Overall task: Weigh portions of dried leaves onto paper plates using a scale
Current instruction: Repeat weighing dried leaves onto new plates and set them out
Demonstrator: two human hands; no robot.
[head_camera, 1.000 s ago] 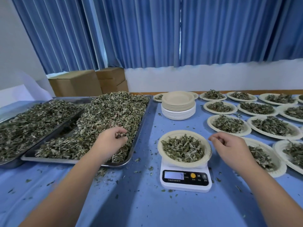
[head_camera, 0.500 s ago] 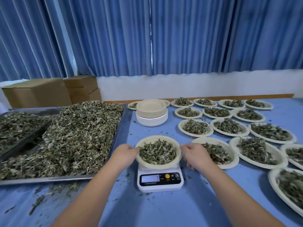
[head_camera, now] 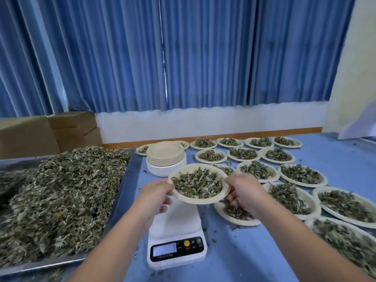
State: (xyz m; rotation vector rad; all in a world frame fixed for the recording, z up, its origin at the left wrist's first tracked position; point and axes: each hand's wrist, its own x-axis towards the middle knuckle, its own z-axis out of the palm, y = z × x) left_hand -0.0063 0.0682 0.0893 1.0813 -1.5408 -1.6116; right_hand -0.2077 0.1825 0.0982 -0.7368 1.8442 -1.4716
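Note:
A paper plate [head_camera: 195, 199] heaped with dried leaves [head_camera: 198, 183] hangs in the air above the white digital scale [head_camera: 176, 226]. My left hand [head_camera: 154, 197] grips the plate's left rim and my right hand [head_camera: 243, 193] grips its right rim. The scale's platform is bare and its display is lit. A metal tray [head_camera: 124, 192] piled with loose dried leaves [head_camera: 61, 198] lies to the left.
A stack of unused paper plates [head_camera: 165, 156] stands behind the scale. Several filled plates [head_camera: 301, 175] cover the blue table [head_camera: 234, 257] to the right, one right under my right hand. Cardboard boxes [head_camera: 50, 133] stand at the back left by blue curtains.
My left hand left the leaf tray and both hands took the plate's rim. The plate has been lifted off the scale, slightly to the right.

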